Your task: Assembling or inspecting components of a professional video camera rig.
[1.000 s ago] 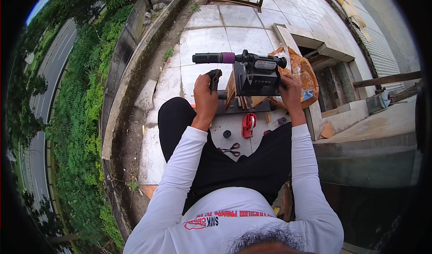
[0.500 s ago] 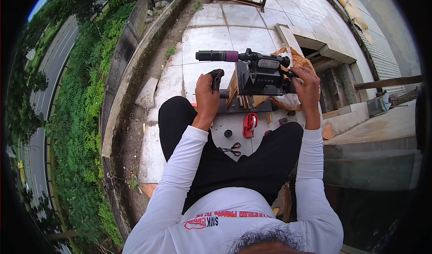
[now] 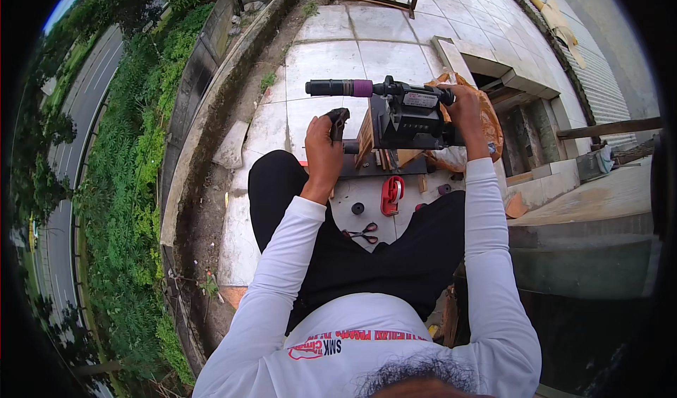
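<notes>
- The black machine point(image 3: 412, 119) stood over the dark base's point(image 3: 416, 165) far edge, a purple band point(image 3: 362, 87) already fitted on its left-hand cylinder point(image 3: 326, 88); what remained, I couldn't tell.
- Left hand point(image 3: 324, 147): fingers closed around a dark grip point(image 3: 340, 118).
- Right hand point(image 3: 465, 112): fingers bent at the machine's right end; their hold couldn't be told.
- Off the base's near edge, a red dispenser point(image 3: 388, 195) and scissors point(image 3: 362, 234) crowded the space between the knees; pale tiles point(image 3: 321, 56) stretched beyond the machine.
</notes>
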{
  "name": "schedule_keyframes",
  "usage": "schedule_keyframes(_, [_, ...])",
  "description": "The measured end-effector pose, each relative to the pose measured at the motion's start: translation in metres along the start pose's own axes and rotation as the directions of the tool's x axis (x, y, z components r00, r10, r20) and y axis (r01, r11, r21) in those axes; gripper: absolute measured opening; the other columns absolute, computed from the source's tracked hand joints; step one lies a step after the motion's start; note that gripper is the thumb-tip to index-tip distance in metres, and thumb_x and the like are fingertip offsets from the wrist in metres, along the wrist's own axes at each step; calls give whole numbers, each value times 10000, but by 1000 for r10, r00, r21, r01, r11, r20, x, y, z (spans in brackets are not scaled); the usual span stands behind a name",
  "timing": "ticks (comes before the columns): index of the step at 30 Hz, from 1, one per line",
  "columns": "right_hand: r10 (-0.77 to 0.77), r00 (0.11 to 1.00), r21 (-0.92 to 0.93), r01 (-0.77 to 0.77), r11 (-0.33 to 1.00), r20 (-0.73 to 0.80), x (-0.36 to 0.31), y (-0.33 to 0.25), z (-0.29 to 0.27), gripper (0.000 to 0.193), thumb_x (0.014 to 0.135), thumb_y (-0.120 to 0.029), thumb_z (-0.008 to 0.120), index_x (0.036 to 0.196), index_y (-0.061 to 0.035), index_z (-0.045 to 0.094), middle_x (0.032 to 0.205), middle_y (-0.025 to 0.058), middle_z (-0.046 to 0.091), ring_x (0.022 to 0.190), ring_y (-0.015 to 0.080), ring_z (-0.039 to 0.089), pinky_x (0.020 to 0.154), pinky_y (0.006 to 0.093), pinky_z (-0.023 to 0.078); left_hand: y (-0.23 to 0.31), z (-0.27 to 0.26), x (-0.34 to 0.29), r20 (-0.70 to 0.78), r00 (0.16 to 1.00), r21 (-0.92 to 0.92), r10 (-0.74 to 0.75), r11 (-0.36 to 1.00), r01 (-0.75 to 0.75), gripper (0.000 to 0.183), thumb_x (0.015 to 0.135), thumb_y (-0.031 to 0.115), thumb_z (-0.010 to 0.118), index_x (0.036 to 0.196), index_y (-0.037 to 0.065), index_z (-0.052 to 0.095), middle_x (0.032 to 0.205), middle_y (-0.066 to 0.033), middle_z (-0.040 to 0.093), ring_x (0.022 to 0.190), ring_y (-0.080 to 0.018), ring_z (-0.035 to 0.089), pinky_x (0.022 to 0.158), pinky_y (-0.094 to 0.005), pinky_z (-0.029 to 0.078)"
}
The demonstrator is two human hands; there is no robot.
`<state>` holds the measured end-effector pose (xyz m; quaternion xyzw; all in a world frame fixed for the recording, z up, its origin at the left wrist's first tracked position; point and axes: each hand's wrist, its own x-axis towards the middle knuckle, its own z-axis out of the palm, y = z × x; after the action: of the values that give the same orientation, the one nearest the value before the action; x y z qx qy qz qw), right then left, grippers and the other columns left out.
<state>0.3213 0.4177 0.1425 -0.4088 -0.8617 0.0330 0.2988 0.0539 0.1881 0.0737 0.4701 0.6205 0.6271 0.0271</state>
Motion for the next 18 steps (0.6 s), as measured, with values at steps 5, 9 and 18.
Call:
schedule_keyframes(5, [43,998,-58,-41,998,42,-29,4,15,234,839,-135,813,1072,-140,835,1008,156,786,899,379,745,819,463,566,4,1,-1,0,999,-15,-51,999,51,86,900,-78,677,957,-25,640,846,-189,622,824,-388,577,721,-466,457])
schedule_keyframes(9, [89,993,-18,-88,996,77,-59,-3,14,268,834,-115,812,1101,-128,831,1066,138,788,1018,340,742,924,452,527,-5,0,-1,-2,1000,-2,-3,1000,3,93,897,-83,675,959,-26,635,856,-189,619,821,-385,577,717,-464,456])
schedule_keyframes(18, [82,995,95,-87,992,55,-91,-38,-45,301,824,-82,802,1124,-74,819,1146,126,790,1200,301,693,1054,445,474,-7,-1,-2,-1,999,-14,-38,999,38,96,895,-79,674,967,-23,644,858,-188,616,806,-385,576,712,-465,457])
